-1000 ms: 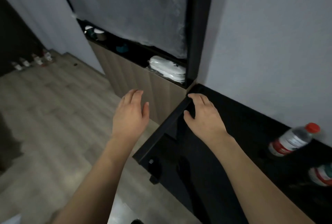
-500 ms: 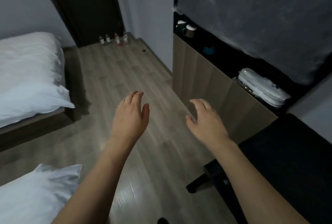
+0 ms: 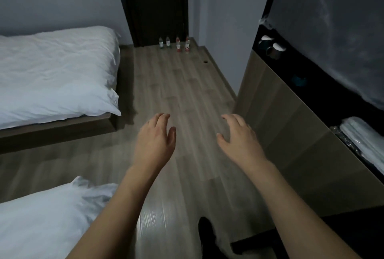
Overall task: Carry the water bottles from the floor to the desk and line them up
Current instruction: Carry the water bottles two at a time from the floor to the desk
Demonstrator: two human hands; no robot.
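Bedroom seen from head height, looking down a strip of wooden floor [image 3: 187, 96] toward a dark door [image 3: 153, 5]. Both bare forearms stretched forward at waist level. Left hand [image 3: 154, 140] empty, grip released, fingers loosely bent. Right hand [image 3: 241, 138] likewise empty and relaxed, grip released, thumb out to the side. Neither hand touching anything.

Four water bottles [image 3: 174, 43] upright in a short row on the floor at the foot of the door, well away from the hands: two with greenish labels on the left, two with red labels on the right. No desk in view.

Step in hand, judging from this: walking to fetch more bottles, hands free. Next move likely a walk down the floor to the door, a bend or crouch, then one bottle gripped per hand around the body, kept upright.

White bed [image 3: 56, 71] along the left, a second white pillow [image 3: 45, 221] at lower left. On the right, a wood-fronted cabinet [image 3: 291, 130] with a dark open shelf above it. On that shelf: two cups [image 3: 272, 48] with white rims at the far end, a small teal object [image 3: 299, 81] in the middle, too dim to identify, and a stack of white wrapped items [image 3: 365, 136] at the near end.
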